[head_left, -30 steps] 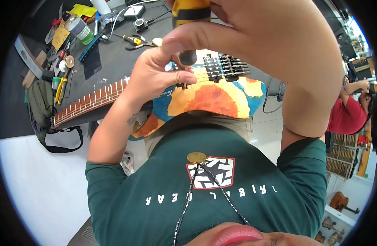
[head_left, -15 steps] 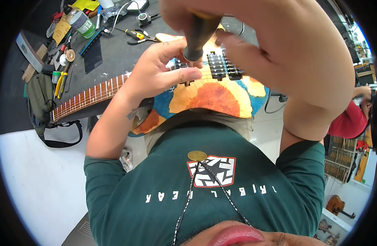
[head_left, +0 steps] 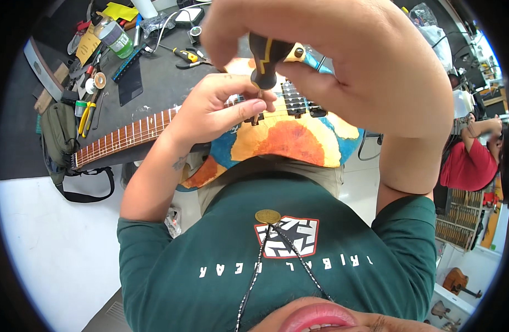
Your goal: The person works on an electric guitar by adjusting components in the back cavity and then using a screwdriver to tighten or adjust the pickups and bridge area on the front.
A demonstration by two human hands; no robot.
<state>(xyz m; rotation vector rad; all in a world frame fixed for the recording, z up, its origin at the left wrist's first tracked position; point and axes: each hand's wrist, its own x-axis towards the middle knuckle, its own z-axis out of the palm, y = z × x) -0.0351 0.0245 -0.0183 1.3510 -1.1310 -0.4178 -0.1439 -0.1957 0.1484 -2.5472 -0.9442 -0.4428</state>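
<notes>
fingers (head_left: 232, 113) of the left hand (head_left: 210, 110) are curled narrow and are pressed down on the strings of the electric guitar with the orange, yellow and blue painted body (head_left: 287, 138), just beside the black pickups (head_left: 298, 102); whether anything small is pinched between them cannot be told. fingers of the right hand (head_left: 354, 61) are wrapped around the black screwdriver handle with a yellow stripe (head_left: 265, 61), which is held upright above the guitar body, its lower end close to the left fingertips. the tip of the tool is hidden behind the left fingers.

the guitar is laid flat across the near edge of the dark desk (head_left: 155, 88), directly in front of the green shirt; its brown fretted neck (head_left: 121, 135) is stretched out toward the person's left. further out on the desk a green plastic bottle (head_left: 115, 39), a small yellow-handled tool (head_left: 185, 54), yellow-handled pliers (head_left: 85, 116) and a roll of tape (head_left: 99, 80) are scattered. an olive bag with a black strap (head_left: 58, 135) is hung at the left edge of the desk. at the far right another person in a red shirt (head_left: 470, 163) is seen.
</notes>
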